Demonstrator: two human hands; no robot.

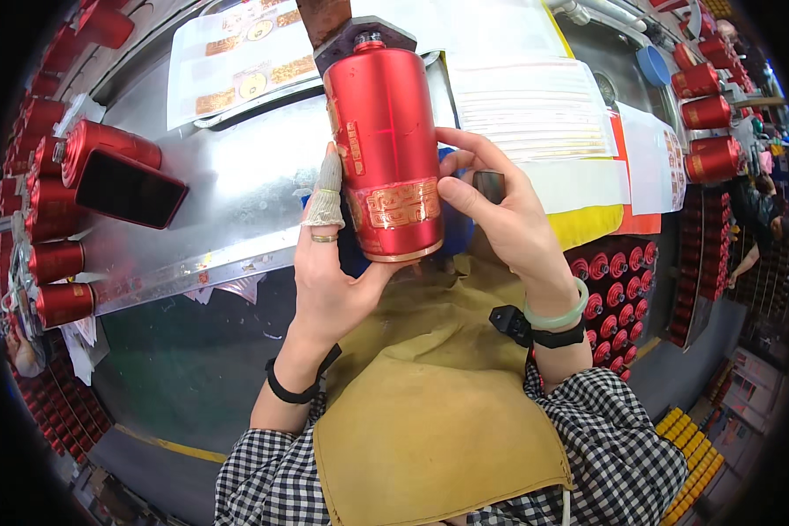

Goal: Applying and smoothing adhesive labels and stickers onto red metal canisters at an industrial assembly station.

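Bottle: a red metallic bottle with a gold patterned band near its base was held upright above the metal worktable; its neck was seated under a dark bracket.
Long axis: the axis was seen running near vertical, neck away from the person, base toward the tan apron.
Left hand: the left hand was wrapped about the bottle's lower left side, the palm under the base; one finger was covered by a cloth sleeve.
Right hand: the right hand was pressed against the lower right side, the thumb laid on the gold band.
Relation: the bottle was clamped between both hands, neither clearly nearer.
Surroundings: sheets of labels were spread behind; further red bottles and a dark phone were set to the sides.
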